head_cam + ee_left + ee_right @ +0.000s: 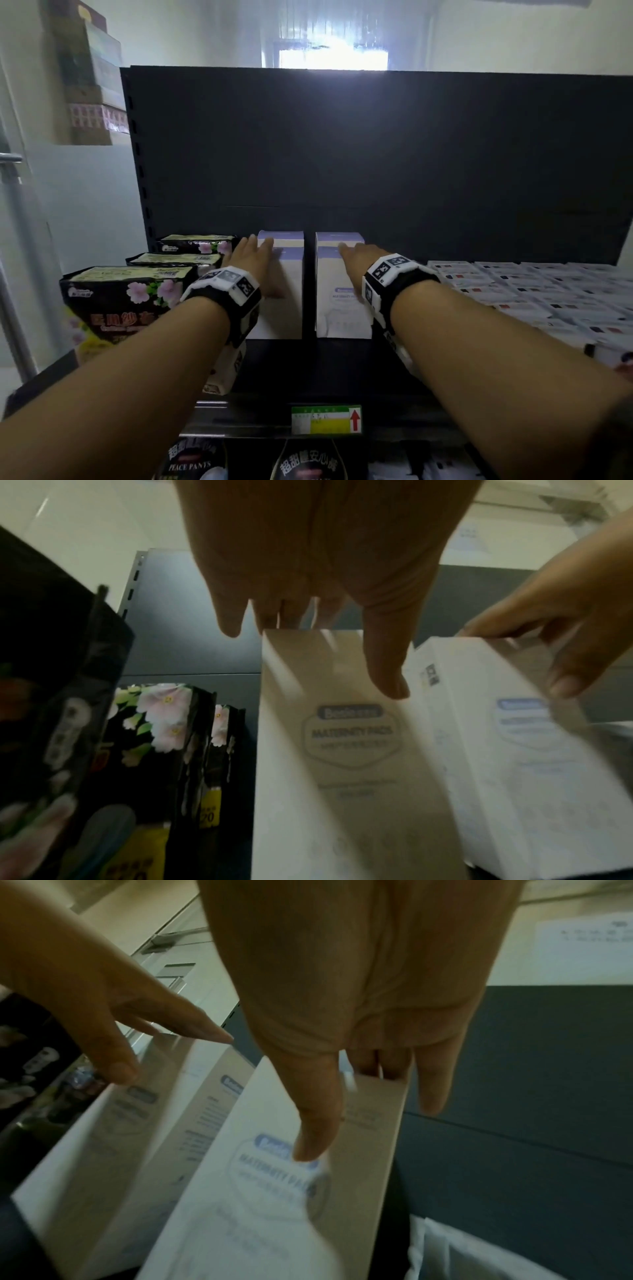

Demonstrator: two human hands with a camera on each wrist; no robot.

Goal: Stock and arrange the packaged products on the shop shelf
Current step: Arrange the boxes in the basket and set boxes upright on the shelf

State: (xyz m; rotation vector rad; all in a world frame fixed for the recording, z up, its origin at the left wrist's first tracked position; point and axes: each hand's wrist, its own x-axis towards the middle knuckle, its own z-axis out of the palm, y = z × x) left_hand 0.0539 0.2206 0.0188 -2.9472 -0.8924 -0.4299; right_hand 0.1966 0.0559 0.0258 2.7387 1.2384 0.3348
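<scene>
Two tall white boxes with purple tops stand side by side on the dark shelf (308,370), a narrow gap between them. My left hand (263,270) holds the top of the left box (284,308), fingers over its top and thumb down its front face. In the left wrist view the left hand (339,650) sits on that box (325,777). My right hand (356,260) holds the top of the right box (339,308) the same way. In the right wrist view the right hand (356,1107) has its thumb on the printed front of the right box (274,1218). A second box stands behind each one.
Black floral packs (130,298) stand in a row close to the left box. Flat white sachet packs (548,294) cover the shelf to the right. The dark back panel (342,154) rises behind. A price label (325,419) sits on the shelf edge, above more packs (308,462).
</scene>
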